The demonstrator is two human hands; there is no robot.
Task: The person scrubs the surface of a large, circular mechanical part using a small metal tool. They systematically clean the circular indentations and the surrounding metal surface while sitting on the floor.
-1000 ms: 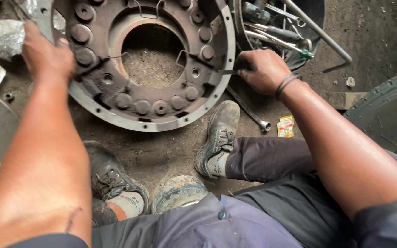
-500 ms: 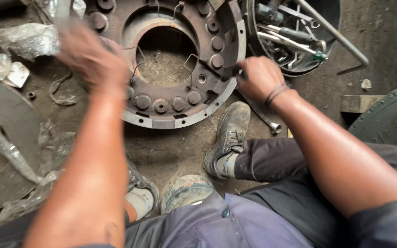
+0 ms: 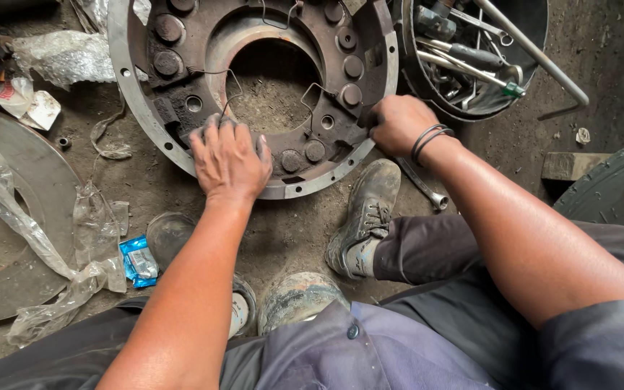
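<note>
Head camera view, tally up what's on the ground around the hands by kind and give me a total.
Round metal clutch housing, left hand flat on it, right hand at its rim: 1
Black tool tub: 1
Flat metal disc: 1
Tyre: 1
Loose wrench: 1
Blue sachet: 1
Wooden block: 1
Total: 7

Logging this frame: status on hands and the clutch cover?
Left hand flat on clutch cover lower rim. Right hand closed at its right edge, contents hidden. Tool bucket beside cover; wrench on ground under wrist.
</note>
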